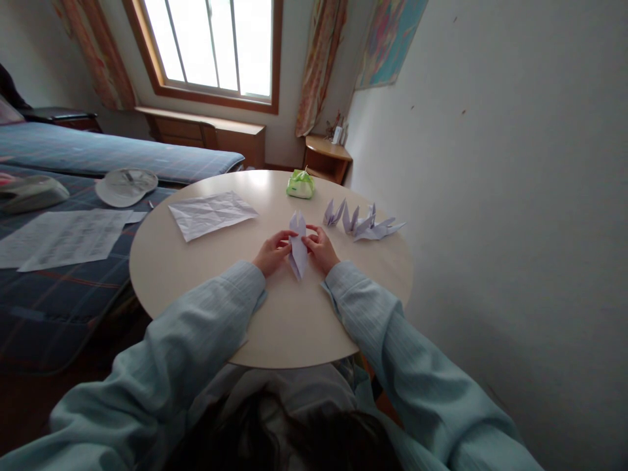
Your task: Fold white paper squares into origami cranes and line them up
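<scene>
Between my hands, over the middle of the round table [196,288], is a folded piece of white paper [298,252], long and pointed at its near end, with a split at its far end. My left hand [275,252] grips its left edge with fingers closed. On the other side my right hand [321,248] pinches the right edge. To the right of my right hand stand several folded paper cranes [366,224] in a loose row. A creased sheet of paper [213,212] lies flat on the table to the left.
A green and white packet [300,185] sits at the table's far edge. Left of the table, a bed [73,301] bears printed sheets [73,239] and a light cap [126,187]. The wall [515,229] rises close on the right. A wooden corner cabinet [326,154] stands beyond the table.
</scene>
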The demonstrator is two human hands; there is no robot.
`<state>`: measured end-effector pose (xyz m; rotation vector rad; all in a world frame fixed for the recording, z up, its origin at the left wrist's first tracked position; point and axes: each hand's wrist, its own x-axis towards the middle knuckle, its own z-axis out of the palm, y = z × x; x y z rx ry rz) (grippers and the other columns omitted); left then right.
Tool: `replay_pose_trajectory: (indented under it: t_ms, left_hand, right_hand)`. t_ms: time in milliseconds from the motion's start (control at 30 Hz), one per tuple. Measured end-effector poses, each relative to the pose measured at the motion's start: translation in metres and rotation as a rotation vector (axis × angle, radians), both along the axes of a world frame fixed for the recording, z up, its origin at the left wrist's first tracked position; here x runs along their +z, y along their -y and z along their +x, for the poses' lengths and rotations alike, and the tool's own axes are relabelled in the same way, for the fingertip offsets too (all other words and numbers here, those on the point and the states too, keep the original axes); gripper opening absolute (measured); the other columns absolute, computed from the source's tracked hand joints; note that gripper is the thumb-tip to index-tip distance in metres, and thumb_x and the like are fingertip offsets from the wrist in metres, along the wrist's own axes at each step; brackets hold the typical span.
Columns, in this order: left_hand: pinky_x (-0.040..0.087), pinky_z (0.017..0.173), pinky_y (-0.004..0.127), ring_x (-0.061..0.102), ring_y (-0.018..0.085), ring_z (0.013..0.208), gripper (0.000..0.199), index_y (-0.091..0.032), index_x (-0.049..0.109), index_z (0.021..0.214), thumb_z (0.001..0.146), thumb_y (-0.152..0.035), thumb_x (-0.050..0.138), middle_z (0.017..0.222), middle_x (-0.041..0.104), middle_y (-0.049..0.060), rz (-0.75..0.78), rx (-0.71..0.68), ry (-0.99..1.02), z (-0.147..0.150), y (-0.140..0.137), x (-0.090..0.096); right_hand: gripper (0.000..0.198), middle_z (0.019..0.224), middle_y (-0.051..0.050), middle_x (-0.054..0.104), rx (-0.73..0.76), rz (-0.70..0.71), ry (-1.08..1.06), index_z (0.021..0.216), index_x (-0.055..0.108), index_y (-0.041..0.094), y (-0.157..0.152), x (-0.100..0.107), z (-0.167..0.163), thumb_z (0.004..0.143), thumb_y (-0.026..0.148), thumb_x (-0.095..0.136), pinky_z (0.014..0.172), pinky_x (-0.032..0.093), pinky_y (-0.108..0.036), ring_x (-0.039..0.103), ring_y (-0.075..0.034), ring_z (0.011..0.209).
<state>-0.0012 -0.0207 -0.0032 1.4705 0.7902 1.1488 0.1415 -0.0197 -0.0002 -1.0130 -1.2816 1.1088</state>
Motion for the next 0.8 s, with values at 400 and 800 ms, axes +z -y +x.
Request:
replay_pose_trajectory:
  t_ms: [400,800]
  left_hand:
    - [0.04,0.052,0.018,0.054,0.009,0.063,0.029,-0.016,0.054,0.091,0.064,-0.024,0.055,0.082,0.059,0.002,-0.008,0.01,-0.017,0.0003,0.0014,0.0022]
    - [0.041,0.053,0.019,0.056,0.01,0.064,0.03,-0.017,0.054,0.091,0.063,-0.025,0.056,0.078,0.06,0.001,-0.004,-0.005,-0.007,0.0002,0.0006,0.0011]
  right_hand:
    - [0.041,0.052,0.009,0.045,-0.005,-0.003,0.006,0.098,0.042,0.018,0.0032,0.0042,-0.0011,0.062,0.029,0.057,0.046,0.031,-0.02,0.043,-0.007,0.048]
    - [0.041,0.053,0.009,0.045,0.0,-0.007,0.012,0.099,0.042,0.018,0.0033,0.0048,-0.0009,0.062,0.03,0.057,0.046,0.032,-0.02,0.043,-0.007,0.048]
